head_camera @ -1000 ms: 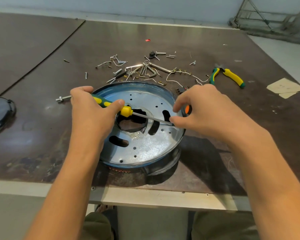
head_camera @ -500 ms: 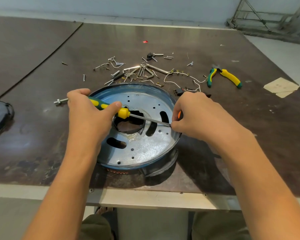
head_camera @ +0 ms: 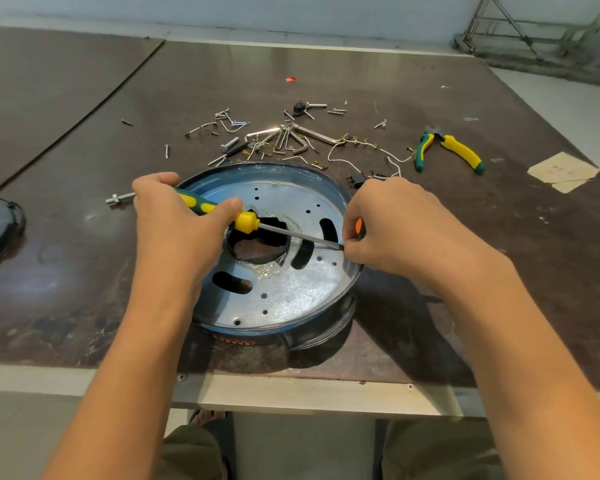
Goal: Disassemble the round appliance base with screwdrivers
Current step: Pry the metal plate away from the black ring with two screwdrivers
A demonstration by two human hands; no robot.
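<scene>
Screwdriver handle (head_camera: 215, 209): showing yellow with green patches. Appliance base (head_camera: 284, 292): showing silver plate, blue rim. Pliers (head_camera: 447, 150): showing yellow and green grips. Table (head_camera: 84, 271): showing mottled dark brown. Second tool (head_camera: 359, 225): showing orange.

We note the round appliance base (head_camera: 274, 292) at frame centre, flat on the table, its perforated silver plate facing up inside a blue rim. The yellow-green screwdriver (head_camera: 243, 220) lies slanted across its central opening, tip lower right.

Light: bright, even, diffuse.
Glare: sheen on metal plate (head_camera: 291, 292); pale patches on table (head_camera: 326, 64) beyond the plate.
Shadows: soft, right of the plate.
Focus: sharp.
Distortion: table edges bow.
</scene>
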